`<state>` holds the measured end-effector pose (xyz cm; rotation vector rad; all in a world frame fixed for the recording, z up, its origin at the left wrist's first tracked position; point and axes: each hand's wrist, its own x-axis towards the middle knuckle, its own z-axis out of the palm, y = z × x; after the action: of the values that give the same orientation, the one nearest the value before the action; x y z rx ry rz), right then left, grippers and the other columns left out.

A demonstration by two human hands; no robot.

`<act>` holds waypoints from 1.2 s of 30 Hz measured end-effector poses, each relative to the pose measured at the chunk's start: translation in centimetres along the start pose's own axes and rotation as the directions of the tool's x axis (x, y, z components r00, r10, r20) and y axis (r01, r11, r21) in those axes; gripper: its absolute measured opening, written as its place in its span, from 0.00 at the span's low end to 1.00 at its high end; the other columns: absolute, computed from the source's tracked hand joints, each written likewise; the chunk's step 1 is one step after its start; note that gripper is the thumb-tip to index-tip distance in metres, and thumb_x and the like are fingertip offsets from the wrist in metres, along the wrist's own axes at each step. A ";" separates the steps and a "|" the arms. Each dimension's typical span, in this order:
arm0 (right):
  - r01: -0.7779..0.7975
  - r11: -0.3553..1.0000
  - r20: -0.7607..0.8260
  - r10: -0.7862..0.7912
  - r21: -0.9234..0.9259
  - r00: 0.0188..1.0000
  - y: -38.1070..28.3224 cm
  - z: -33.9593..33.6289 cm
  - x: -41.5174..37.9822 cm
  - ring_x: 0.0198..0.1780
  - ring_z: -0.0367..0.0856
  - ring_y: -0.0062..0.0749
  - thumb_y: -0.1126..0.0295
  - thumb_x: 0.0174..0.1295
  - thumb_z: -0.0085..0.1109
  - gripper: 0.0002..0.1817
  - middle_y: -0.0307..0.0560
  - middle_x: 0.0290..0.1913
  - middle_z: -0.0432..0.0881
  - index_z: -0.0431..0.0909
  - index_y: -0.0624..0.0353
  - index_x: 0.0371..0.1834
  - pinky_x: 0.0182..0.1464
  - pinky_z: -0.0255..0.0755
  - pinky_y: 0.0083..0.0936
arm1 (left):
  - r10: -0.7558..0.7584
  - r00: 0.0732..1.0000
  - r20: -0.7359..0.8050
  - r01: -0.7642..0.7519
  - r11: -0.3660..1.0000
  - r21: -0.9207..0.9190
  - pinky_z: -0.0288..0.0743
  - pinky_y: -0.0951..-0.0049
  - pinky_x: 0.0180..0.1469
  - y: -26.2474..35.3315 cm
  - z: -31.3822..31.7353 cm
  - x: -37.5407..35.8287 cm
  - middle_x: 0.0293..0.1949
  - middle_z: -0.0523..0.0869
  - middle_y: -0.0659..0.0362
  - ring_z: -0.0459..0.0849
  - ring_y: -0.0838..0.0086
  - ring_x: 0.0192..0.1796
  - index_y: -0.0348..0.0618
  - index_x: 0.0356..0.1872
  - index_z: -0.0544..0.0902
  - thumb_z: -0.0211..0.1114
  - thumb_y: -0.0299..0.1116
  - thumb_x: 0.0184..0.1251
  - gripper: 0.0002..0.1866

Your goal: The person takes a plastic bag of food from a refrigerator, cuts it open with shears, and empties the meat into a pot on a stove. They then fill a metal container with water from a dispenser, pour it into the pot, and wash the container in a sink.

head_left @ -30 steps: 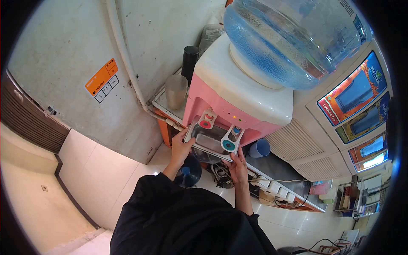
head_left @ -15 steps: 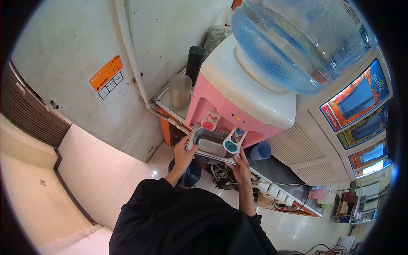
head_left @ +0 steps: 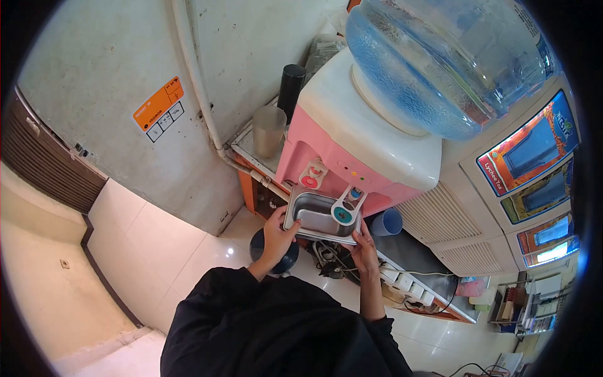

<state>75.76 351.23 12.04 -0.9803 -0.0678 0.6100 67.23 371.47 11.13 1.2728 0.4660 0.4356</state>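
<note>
Both my hands hold a rectangular metal tray (head_left: 317, 217) by its two ends, just below the taps of a pink and white water dispenser (head_left: 370, 135). My left hand (head_left: 276, 235) grips the left end, thumb over the rim. At the right end, my right hand (head_left: 364, 251) has its fingers around the corner. The tap with the red ring (head_left: 309, 181) is above the tray's back left. The tap with the teal ring (head_left: 343, 215) overlaps its right part in view. The tray's underside is hidden.
A large water bottle (head_left: 440, 69) stands on the dispenser. To its left are a cloudy cup (head_left: 269, 131) and a black cylinder (head_left: 291, 91). A blue cup (head_left: 387, 222) sits right of the tray. Cables and a dark blue bottle are below.
The tray and both hands have shifted slightly right in view. The tray's inside shows more fully now. The dispenser has barely moved in the picture.
</note>
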 end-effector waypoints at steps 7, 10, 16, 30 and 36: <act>-0.010 0.999 0.047 0.012 -0.034 0.999 -1.4 0.2 0.0 0.53 0.74 0.33 0.75 0.59 0.49 0.30 0.48 0.58 0.67 0.51 0.62 0.65 0.46 0.78 0.29 | 0.005 0.999 0.032 -0.002 0.997 -0.081 0.64 0.86 0.18 1.1 0.4 -0.7 0.32 0.81 0.59 0.72 0.86 0.20 0.34 0.49 0.69 0.62 0.25 0.57 0.19; -0.003 0.999 0.037 0.004 -0.045 0.999 -1.8 0.8 -0.1 0.52 0.74 0.33 0.74 0.59 0.49 0.30 0.48 0.58 0.67 0.51 0.62 0.65 0.45 0.78 0.28 | -0.004 0.999 0.050 0.009 0.995 -0.098 0.64 0.86 0.20 2.0 0.4 -0.8 0.34 0.81 0.59 0.72 0.85 0.21 0.34 0.51 0.69 0.61 0.25 0.58 0.20; 0.002 1.000 0.010 -0.002 -0.022 1.000 -2.0 1.4 0.0 0.51 0.75 0.31 0.75 0.59 0.48 0.30 0.47 0.58 0.68 0.51 0.60 0.66 0.43 0.79 0.27 | -0.016 0.999 0.035 0.021 0.991 -0.131 0.65 0.86 0.21 2.8 0.5 -0.9 0.36 0.81 0.60 0.72 0.86 0.22 0.33 0.52 0.68 0.61 0.26 0.58 0.21; 0.036 0.999 0.005 -0.036 -0.014 0.999 -2.3 2.2 -0.2 0.49 0.77 0.31 0.75 0.59 0.48 0.30 0.47 0.58 0.68 0.50 0.60 0.66 0.39 0.81 0.24 | 0.006 0.998 0.056 0.006 0.977 -0.212 0.76 0.81 0.29 3.5 0.7 -0.6 0.43 0.79 0.56 0.78 0.79 0.34 0.32 0.56 0.66 0.59 0.26 0.60 0.23; 0.037 0.999 0.013 -0.036 -0.034 0.999 -2.6 2.5 -0.3 0.48 0.77 0.31 0.75 0.59 0.47 0.30 0.48 0.57 0.68 0.50 0.61 0.66 0.39 0.81 0.24 | 0.016 0.997 0.078 0.004 0.969 -0.247 0.82 0.73 0.34 2.8 0.7 -0.4 0.41 0.77 0.54 0.79 0.72 0.40 0.35 0.54 0.64 0.55 0.22 0.60 0.21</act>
<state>75.86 351.88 15.55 -1.0069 -0.1068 0.5827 67.14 371.37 14.00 1.0459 0.3292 0.4328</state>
